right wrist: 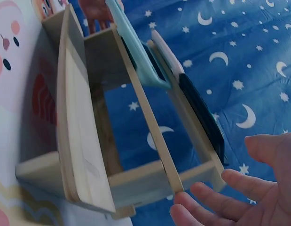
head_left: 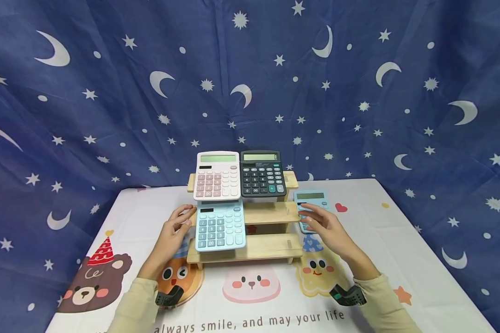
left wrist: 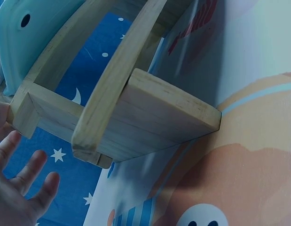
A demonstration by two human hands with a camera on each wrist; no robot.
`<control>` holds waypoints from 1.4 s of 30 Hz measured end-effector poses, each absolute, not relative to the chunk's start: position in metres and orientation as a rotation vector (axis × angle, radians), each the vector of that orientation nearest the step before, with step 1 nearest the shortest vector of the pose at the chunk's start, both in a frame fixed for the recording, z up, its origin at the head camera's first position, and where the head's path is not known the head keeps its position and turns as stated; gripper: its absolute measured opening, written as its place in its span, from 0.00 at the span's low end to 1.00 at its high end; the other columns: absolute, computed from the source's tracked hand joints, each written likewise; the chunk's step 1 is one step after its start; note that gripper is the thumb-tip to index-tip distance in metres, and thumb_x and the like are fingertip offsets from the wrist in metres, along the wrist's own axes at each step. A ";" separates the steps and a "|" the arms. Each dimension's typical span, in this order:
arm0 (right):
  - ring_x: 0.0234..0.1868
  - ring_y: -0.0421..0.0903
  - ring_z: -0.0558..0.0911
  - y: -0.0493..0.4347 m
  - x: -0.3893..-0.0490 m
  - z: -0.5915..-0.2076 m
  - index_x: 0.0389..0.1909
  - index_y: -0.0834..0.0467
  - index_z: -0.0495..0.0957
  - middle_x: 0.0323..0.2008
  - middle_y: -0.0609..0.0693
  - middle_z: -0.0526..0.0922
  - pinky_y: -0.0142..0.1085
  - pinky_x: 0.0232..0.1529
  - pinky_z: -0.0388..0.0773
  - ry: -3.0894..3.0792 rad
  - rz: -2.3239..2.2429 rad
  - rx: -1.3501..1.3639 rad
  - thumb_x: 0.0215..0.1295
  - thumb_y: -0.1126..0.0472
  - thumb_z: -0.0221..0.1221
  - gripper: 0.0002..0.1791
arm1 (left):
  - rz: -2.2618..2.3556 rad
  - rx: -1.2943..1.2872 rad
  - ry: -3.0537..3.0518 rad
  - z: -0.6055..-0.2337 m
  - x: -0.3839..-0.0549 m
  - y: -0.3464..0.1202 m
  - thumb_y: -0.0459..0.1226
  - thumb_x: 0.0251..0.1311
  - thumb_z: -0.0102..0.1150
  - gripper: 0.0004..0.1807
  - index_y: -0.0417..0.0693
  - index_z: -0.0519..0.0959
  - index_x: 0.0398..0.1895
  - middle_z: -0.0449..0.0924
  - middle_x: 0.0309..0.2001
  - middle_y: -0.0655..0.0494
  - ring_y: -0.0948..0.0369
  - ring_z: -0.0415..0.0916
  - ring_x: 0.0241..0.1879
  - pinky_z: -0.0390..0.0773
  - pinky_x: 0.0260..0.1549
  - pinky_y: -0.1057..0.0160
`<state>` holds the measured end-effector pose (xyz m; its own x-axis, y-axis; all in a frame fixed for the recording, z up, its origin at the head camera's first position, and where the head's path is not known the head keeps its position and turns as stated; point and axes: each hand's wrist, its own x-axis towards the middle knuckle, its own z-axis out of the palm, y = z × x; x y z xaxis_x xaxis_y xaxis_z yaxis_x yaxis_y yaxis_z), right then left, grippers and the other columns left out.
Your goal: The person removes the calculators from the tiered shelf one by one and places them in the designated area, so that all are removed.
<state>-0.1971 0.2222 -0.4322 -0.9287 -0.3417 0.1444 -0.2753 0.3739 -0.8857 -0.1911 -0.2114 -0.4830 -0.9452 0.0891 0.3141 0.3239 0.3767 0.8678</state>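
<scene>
A three-step wooden rack [head_left: 275, 247] stands between both hands. On its top step a pink-and-white calculator [head_left: 216, 175] leans beside a black calculator [head_left: 262, 175]; a light blue calculator [head_left: 221, 226] sits on the left of the middle step. My left hand [head_left: 171, 235], fingers loosely bent, is at the left end of the middle step; the left wrist view shows fingertips against the wood [left wrist: 23, 110]. At the right end my right hand [head_left: 329, 229] has its fingers spread, with fingertips by the step's end [right wrist: 173, 181] in the right wrist view. Neither hand grasps a calculator.
A second light blue calculator [head_left: 310, 196] lies on the table behind my right hand, partly covered by it. The white tablecloth [head_left: 404, 240] carries cartoon prints and lettering. Behind the rack hangs a dark blue curtain [head_left: 266, 129] with moons and stars.
</scene>
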 end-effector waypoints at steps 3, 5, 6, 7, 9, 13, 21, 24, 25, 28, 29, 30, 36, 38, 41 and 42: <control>0.64 0.64 0.78 0.218 -0.196 -0.433 0.73 0.63 0.64 0.65 0.67 0.76 0.47 0.57 0.81 2.563 -1.633 -0.582 0.79 0.59 0.51 0.26 | -1.603 -0.370 -2.415 -0.482 -0.191 -0.211 0.33 0.77 0.46 0.22 0.33 0.70 0.69 0.65 0.72 0.40 0.45 0.58 0.75 0.66 0.54 0.75; 0.64 0.65 0.78 0.216 -0.195 -0.433 0.72 0.64 0.65 0.65 0.67 0.76 0.38 0.56 0.82 2.570 -1.645 -0.595 0.79 0.59 0.51 0.26 | -1.604 -0.363 -2.424 -0.482 -0.191 -0.211 0.33 0.77 0.46 0.22 0.33 0.70 0.69 0.65 0.73 0.41 0.45 0.58 0.75 0.65 0.54 0.75; 0.65 0.65 0.78 0.216 -0.195 -0.433 0.72 0.65 0.65 0.65 0.67 0.76 0.34 0.55 0.81 2.571 -1.654 -0.600 0.78 0.60 0.51 0.26 | -1.604 -0.362 -2.427 -0.482 -0.191 -0.211 0.33 0.77 0.46 0.22 0.33 0.70 0.69 0.64 0.73 0.41 0.45 0.58 0.75 0.65 0.54 0.76; 0.65 0.65 0.77 0.216 -0.194 -0.434 0.72 0.65 0.65 0.65 0.67 0.76 0.31 0.54 0.80 2.569 -1.664 -0.606 0.78 0.60 0.52 0.26 | -1.607 -0.358 -2.431 -0.482 -0.191 -0.211 0.33 0.77 0.46 0.22 0.33 0.70 0.70 0.64 0.73 0.41 0.45 0.57 0.75 0.65 0.55 0.75; 0.65 0.66 0.77 0.215 -0.192 -0.434 0.71 0.67 0.65 0.65 0.68 0.76 0.26 0.53 0.77 2.565 -1.673 -0.623 0.78 0.61 0.51 0.25 | -1.609 -0.356 -2.436 -0.482 -0.191 -0.211 0.33 0.77 0.46 0.22 0.34 0.70 0.70 0.64 0.73 0.42 0.46 0.57 0.76 0.64 0.55 0.75; 0.66 0.66 0.75 0.212 -0.189 -0.432 0.71 0.67 0.65 0.65 0.68 0.76 0.24 0.55 0.75 2.579 -1.673 -0.628 0.78 0.62 0.51 0.25 | -1.613 -0.353 -2.437 -0.481 -0.191 -0.211 0.33 0.77 0.46 0.22 0.34 0.70 0.70 0.64 0.73 0.42 0.46 0.57 0.76 0.64 0.55 0.75; 0.66 0.67 0.75 0.204 -0.186 -0.426 0.70 0.68 0.66 0.65 0.68 0.76 0.25 0.56 0.75 2.574 -1.693 -0.683 0.78 0.63 0.51 0.24 | -1.621 -0.342 -2.445 -0.481 -0.191 -0.210 0.34 0.77 0.46 0.22 0.34 0.70 0.70 0.64 0.73 0.41 0.46 0.57 0.76 0.66 0.60 0.61; 0.65 0.67 0.75 0.199 -0.186 -0.426 0.70 0.68 0.66 0.64 0.68 0.76 0.24 0.57 0.73 2.558 -1.692 -0.731 0.78 0.63 0.51 0.24 | -1.628 -0.340 -2.447 -0.482 -0.191 -0.210 0.33 0.77 0.46 0.22 0.35 0.70 0.70 0.63 0.73 0.40 0.45 0.57 0.76 0.66 0.60 0.58; 0.65 0.67 0.76 0.197 -0.186 -0.426 0.70 0.68 0.66 0.64 0.68 0.76 0.23 0.58 0.73 2.552 -1.690 -0.747 0.78 0.64 0.51 0.24 | -1.630 -0.342 -2.447 -0.482 -0.191 -0.210 0.34 0.77 0.46 0.22 0.35 0.70 0.70 0.63 0.73 0.40 0.46 0.56 0.76 0.66 0.60 0.60; 0.64 0.67 0.76 0.188 -0.186 -0.429 0.70 0.69 0.66 0.64 0.69 0.75 0.24 0.58 0.73 2.518 -1.692 -0.786 0.77 0.64 0.51 0.24 | -1.637 -0.343 -2.440 -0.482 -0.192 -0.211 0.34 0.77 0.46 0.22 0.35 0.70 0.70 0.63 0.73 0.40 0.46 0.56 0.76 0.65 0.58 0.70; 0.64 0.68 0.76 0.185 -0.186 -0.430 0.70 0.69 0.66 0.64 0.70 0.75 0.25 0.58 0.74 2.492 -1.696 -0.793 0.77 0.64 0.51 0.24 | -1.639 -0.344 -2.437 -0.481 -0.192 -0.211 0.34 0.77 0.46 0.23 0.35 0.70 0.70 0.63 0.74 0.40 0.46 0.56 0.76 0.64 0.56 0.73; 0.64 0.68 0.76 0.181 -0.185 -0.431 0.70 0.70 0.65 0.64 0.70 0.75 0.28 0.58 0.76 2.464 -1.699 -0.803 0.77 0.64 0.50 0.24 | -1.642 -0.344 -2.434 -0.481 -0.192 -0.211 0.34 0.77 0.46 0.23 0.35 0.70 0.70 0.63 0.74 0.40 0.46 0.56 0.76 0.64 0.55 0.75; 0.65 0.70 0.75 0.159 -0.177 -0.442 0.70 0.70 0.64 0.65 0.71 0.74 0.53 0.58 0.79 2.312 -1.710 -0.812 0.77 0.64 0.51 0.25 | -1.654 -0.339 -2.436 -0.481 -0.192 -0.211 0.33 0.77 0.45 0.22 0.35 0.70 0.70 0.63 0.74 0.42 0.46 0.55 0.77 0.63 0.56 0.74; 0.65 0.72 0.74 0.153 -0.175 -0.444 0.71 0.70 0.64 0.65 0.71 0.74 0.57 0.58 0.78 2.269 -1.722 -0.794 0.77 0.64 0.51 0.25 | -1.652 -0.337 -2.440 -0.482 -0.191 -0.210 0.33 0.77 0.45 0.22 0.35 0.70 0.70 0.63 0.74 0.42 0.46 0.55 0.77 0.64 0.57 0.72; 0.65 0.73 0.73 0.145 -0.174 -0.446 0.72 0.69 0.63 0.65 0.72 0.73 0.56 0.57 0.79 2.220 -1.727 -0.769 0.77 0.63 0.51 0.26 | -1.652 -0.333 -2.439 -0.482 -0.191 -0.210 0.33 0.77 0.46 0.22 0.35 0.70 0.70 0.63 0.74 0.41 0.46 0.55 0.76 0.64 0.56 0.73; 0.65 0.73 0.73 0.143 -0.174 -0.446 0.72 0.69 0.63 0.65 0.72 0.73 0.56 0.57 0.79 2.206 -1.730 -0.765 0.77 0.63 0.51 0.27 | -1.649 -0.332 -2.440 -0.482 -0.191 -0.210 0.33 0.77 0.46 0.22 0.36 0.70 0.70 0.63 0.74 0.41 0.46 0.56 0.76 0.64 0.56 0.74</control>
<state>-0.1737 0.1428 -0.4460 -0.8358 -0.5329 0.1319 -0.2552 0.1643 -0.9528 -0.1909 -0.2103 -0.4816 -0.9593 0.0843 0.2696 0.2815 0.3605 0.8892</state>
